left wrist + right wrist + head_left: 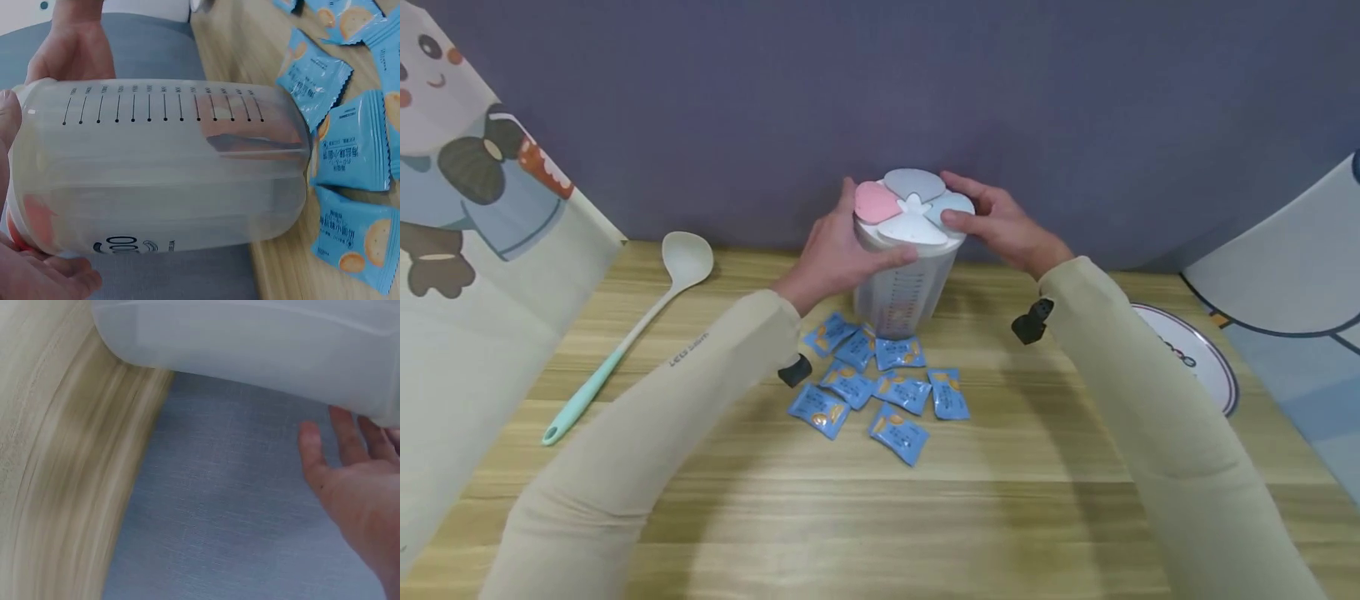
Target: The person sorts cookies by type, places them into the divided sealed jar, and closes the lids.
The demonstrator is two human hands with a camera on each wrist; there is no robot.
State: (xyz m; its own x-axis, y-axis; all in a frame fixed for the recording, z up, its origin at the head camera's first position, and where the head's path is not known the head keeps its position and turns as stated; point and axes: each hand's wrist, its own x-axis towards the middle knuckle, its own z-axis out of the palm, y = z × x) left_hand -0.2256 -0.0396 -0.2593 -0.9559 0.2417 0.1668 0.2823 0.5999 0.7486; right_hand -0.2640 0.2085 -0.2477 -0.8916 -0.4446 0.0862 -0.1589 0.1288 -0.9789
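Observation:
A translucent storage canister (pixel 901 287) with a printed measuring scale stands upright near the back of the table, several small blue biscuit packets (pixel 898 392) scattered before it. Pink, blue, grey and white petals make up its lid (pixel 913 225). My left hand (pixel 842 250) grips the canister's upper left side, thumb across the front below the lid. On the other side, my right hand (pixel 1003 225) holds the lid edge, thumb on the blue petal and fingers reaching behind. Reddish-brown shapes show through the canister wall (pixel 156 162) in the left wrist view; what they are I cannot tell.
A white ladle (pixel 687 260) with a mint-green handle lies at the left of the wooden table (pixel 850 533). To the right is a white dark-rimmed plate (pixel 1206 367), partly behind the right sleeve. A grey-blue fabric panel (pixel 775 108) rises just behind the canister.

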